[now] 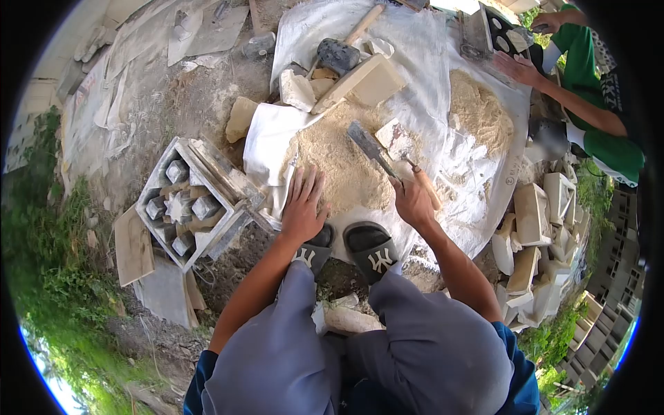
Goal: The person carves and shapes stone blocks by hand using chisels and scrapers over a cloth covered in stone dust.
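My left hand lies with its fingers stretched out on the white sheet, at the left edge of a pile of pale sandy powder. In my right hand is a flat metal blade, its handle hidden in my grip, pointing away over the powder. Close beside that hand is a trowel with a whitened blade and a wooden handle; whether my fingers also touch it I cannot tell. My two feet in black slides stand at the near edge of the sheet.
A frame mould with several raised blocks stands at left. Beyond the powder lie a mallet and a pale cast block. Another powder heap is at right, near a person in a green sleeve. Cast pieces are stacked at right.
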Demonstrator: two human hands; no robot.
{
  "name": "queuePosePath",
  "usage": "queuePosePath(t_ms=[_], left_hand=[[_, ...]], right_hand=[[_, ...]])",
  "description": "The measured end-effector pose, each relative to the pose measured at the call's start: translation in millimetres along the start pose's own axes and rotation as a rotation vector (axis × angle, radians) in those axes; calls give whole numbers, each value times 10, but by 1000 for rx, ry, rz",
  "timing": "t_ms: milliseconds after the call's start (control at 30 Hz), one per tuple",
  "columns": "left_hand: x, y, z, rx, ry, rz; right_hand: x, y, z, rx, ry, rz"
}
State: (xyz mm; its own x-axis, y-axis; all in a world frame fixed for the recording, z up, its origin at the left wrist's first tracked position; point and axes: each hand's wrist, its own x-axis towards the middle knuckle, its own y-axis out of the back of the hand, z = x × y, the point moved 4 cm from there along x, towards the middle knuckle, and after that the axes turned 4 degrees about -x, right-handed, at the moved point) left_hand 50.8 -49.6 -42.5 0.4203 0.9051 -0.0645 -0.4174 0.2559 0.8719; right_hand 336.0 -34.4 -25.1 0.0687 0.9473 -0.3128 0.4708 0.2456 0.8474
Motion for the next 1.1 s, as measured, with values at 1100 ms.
queuePosePath(t_ms=[1100], left_hand=[[12, 12, -32, -119, 19, 68]], right_hand=[[195, -411, -364, -105, 163, -70]])
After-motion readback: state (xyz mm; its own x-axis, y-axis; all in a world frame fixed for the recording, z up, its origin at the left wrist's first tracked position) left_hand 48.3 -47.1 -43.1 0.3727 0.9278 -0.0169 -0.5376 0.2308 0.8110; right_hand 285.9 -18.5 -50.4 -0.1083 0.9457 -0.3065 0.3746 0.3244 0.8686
